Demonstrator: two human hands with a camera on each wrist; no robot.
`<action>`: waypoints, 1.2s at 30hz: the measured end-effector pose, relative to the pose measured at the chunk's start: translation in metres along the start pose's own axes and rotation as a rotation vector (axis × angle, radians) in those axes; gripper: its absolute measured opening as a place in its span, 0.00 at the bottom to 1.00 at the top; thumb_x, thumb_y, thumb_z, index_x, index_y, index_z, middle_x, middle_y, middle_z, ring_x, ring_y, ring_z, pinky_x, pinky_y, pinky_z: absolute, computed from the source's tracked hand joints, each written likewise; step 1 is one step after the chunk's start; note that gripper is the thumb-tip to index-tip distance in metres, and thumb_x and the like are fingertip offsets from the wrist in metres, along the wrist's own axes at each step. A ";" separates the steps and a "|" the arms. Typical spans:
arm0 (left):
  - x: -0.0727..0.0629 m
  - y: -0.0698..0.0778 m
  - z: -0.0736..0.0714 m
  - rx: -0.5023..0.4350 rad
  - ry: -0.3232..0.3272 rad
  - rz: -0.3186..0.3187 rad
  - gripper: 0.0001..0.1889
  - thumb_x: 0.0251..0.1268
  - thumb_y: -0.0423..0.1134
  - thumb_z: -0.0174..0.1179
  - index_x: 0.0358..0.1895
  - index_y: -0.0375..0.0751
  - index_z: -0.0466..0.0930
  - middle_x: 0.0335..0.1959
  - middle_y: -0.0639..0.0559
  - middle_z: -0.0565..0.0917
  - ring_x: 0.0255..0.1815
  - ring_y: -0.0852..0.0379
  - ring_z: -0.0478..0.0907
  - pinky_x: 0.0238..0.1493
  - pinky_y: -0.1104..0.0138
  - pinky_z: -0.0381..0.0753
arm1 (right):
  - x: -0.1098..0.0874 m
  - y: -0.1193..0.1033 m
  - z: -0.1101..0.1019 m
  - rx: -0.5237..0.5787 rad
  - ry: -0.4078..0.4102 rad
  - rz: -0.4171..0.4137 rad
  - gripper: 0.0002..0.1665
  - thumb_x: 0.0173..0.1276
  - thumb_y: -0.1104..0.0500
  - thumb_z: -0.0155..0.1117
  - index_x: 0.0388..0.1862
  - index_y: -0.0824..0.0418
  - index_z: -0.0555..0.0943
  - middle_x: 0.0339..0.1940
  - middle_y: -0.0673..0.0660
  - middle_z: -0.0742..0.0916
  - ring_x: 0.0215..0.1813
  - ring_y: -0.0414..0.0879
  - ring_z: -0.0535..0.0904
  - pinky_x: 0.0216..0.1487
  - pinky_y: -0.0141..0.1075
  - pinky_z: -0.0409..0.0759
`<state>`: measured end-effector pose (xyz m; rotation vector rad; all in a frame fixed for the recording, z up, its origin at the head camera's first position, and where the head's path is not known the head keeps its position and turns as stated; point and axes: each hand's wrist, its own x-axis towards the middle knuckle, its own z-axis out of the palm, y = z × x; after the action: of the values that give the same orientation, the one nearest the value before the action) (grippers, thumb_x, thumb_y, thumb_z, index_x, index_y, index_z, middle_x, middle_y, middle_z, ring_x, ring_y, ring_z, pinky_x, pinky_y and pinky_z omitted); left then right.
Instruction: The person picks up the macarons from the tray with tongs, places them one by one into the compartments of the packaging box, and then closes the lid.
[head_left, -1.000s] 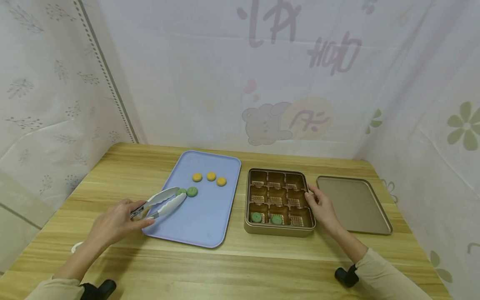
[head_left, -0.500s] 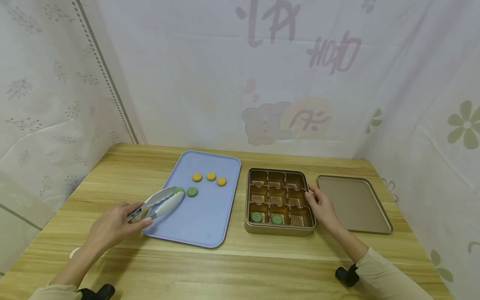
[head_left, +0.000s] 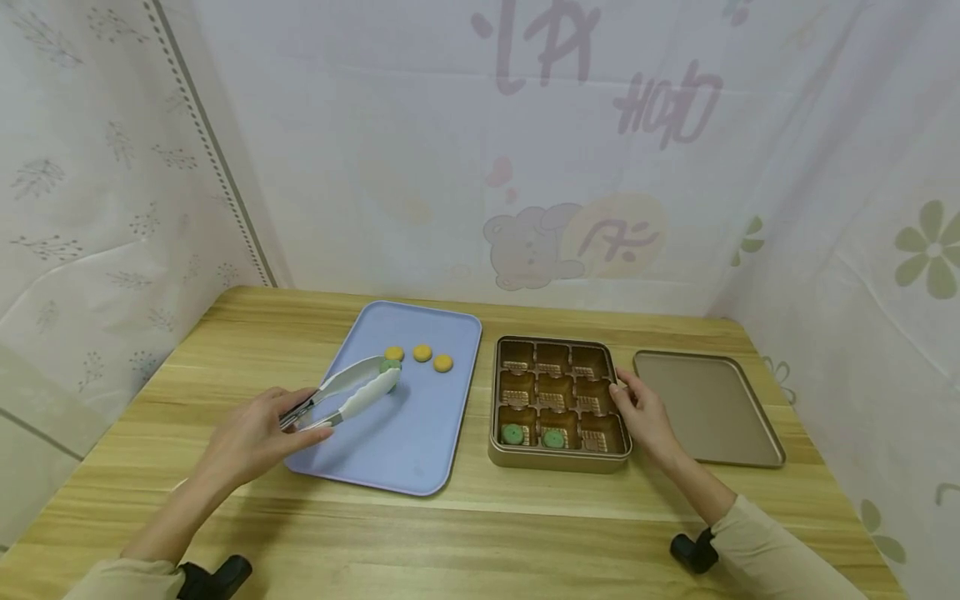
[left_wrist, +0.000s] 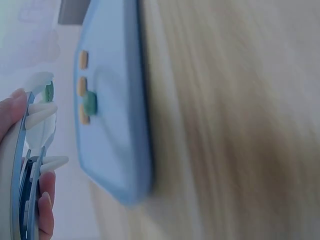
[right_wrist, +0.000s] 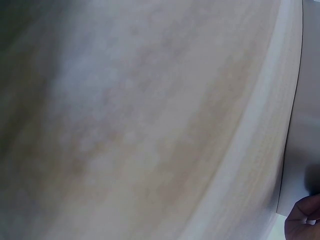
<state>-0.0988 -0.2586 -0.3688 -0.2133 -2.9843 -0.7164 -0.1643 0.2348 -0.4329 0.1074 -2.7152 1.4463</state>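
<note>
Beige-sleeved left hand (head_left: 255,433) grips metal tongs with white tips (head_left: 367,396); the tips pinch one round green biscuit-like disc (head_left: 390,365) above a pale-blue rectangular tray (head_left: 405,442). On the tray: a second round green disc (left_wrist: 90,103) (mostly hidden by the tongs from overhead), near three small yellow discs (head_left: 422,352). Rightward, a gold metal tin (head_left: 555,459) with a brown nine-compartment insert (head_left: 555,392); two green discs (head_left: 513,434) sit in its near-left and near-middle compartments. Right hand (head_left: 647,418) holds the tin's right edge, thumb on the rim. Beyond, a flat gold lid (head_left: 716,408).
</note>
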 end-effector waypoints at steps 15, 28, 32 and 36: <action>0.041 0.063 0.018 -0.040 -0.058 0.185 0.35 0.48 0.54 0.70 0.59 0.36 0.76 0.34 0.51 0.78 0.27 0.61 0.67 0.24 0.70 0.65 | 0.001 0.004 0.001 0.018 0.008 -0.013 0.28 0.75 0.55 0.49 0.67 0.70 0.65 0.33 0.61 0.80 0.34 0.40 0.72 0.37 0.30 0.73; 0.065 0.104 0.046 0.046 -0.107 0.309 0.33 0.46 0.55 0.70 0.57 0.44 0.79 0.34 0.54 0.77 0.26 0.64 0.70 0.22 0.68 0.68 | 0.005 0.007 0.001 0.007 0.014 -0.021 0.26 0.74 0.59 0.49 0.66 0.72 0.65 0.32 0.61 0.80 0.33 0.38 0.72 0.35 0.30 0.72; 0.069 0.113 0.049 0.082 -0.105 0.336 0.32 0.45 0.56 0.71 0.55 0.46 0.80 0.33 0.55 0.76 0.24 0.64 0.68 0.20 0.69 0.67 | 0.003 0.006 0.001 0.008 0.018 -0.028 0.27 0.75 0.56 0.49 0.67 0.70 0.66 0.33 0.61 0.81 0.34 0.39 0.73 0.37 0.30 0.73; 0.071 0.119 0.051 0.096 -0.110 0.359 0.31 0.44 0.55 0.71 0.54 0.45 0.80 0.32 0.55 0.77 0.21 0.65 0.66 0.18 0.70 0.66 | 0.002 0.006 0.001 0.029 0.017 -0.037 0.27 0.75 0.56 0.49 0.67 0.71 0.65 0.34 0.62 0.81 0.34 0.39 0.73 0.36 0.30 0.73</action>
<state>-0.1529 -0.1220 -0.3540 -0.7808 -2.9458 -0.5334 -0.1671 0.2374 -0.4383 0.1450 -2.6651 1.4705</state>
